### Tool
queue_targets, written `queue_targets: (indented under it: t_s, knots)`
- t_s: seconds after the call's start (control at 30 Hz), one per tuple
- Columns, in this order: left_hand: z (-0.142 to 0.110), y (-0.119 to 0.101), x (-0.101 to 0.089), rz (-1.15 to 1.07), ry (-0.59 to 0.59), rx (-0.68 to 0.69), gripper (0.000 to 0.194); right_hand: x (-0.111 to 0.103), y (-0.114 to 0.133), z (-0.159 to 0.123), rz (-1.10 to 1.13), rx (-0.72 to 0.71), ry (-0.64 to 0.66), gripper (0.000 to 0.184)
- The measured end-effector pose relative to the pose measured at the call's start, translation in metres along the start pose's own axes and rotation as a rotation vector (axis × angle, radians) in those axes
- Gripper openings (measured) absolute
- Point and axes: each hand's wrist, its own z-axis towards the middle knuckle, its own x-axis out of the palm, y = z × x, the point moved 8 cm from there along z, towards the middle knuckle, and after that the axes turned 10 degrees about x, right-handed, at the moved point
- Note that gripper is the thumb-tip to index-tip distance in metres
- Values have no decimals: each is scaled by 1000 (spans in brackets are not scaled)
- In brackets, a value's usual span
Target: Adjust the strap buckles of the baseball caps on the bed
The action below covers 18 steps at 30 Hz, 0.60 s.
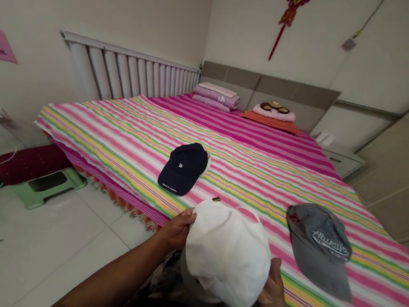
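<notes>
A white baseball cap (229, 252) is held between my two hands at the near edge of the bed, its back strap and small metal buckle toward the bed. My left hand (179, 227) pinches the cap's left side, thumb on top. On the other side, my right hand (273, 285) grips the cap's edge, with its fingers partly hidden behind the fabric. A navy cap (185, 167) with a small white logo lies on the striped sheet (120, 131) beyond my left hand. To the right rests a grey cap (320, 246) with white lettering.
Folded purple bedding (215, 97) and a pillow on orange cloth (270, 121) lie by the headboard (261, 89). A white radiator (125, 71) runs along the left wall. A green stool (47, 189) stands on the floor, and a nightstand (341, 159) is at the far right.
</notes>
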Motion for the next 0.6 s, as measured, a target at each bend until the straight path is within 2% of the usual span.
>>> queue_targets:
  t_s: [0.2, 0.3, 0.4, 0.5, 0.6]
  knots:
    - [-5, 2, -3, 2, -8, -19, 28, 4, 17, -9, -2, -158, -47, 29]
    - [-6, -1, -2, -33, 11, -52, 26, 5, 22, -13, -27, -222, -57, 28]
    - [-9, -1, 4, -48, 92, -164, 37, 7, 23, -15, -29, -241, -65, 27]
    - [-13, 7, 11, -54, 185, -337, 51, 12, 22, -16, -10, -222, -73, 27]
    - [-17, 14, 17, -86, 211, -436, 47, 13, 21, -16, 14, -200, -83, 29]
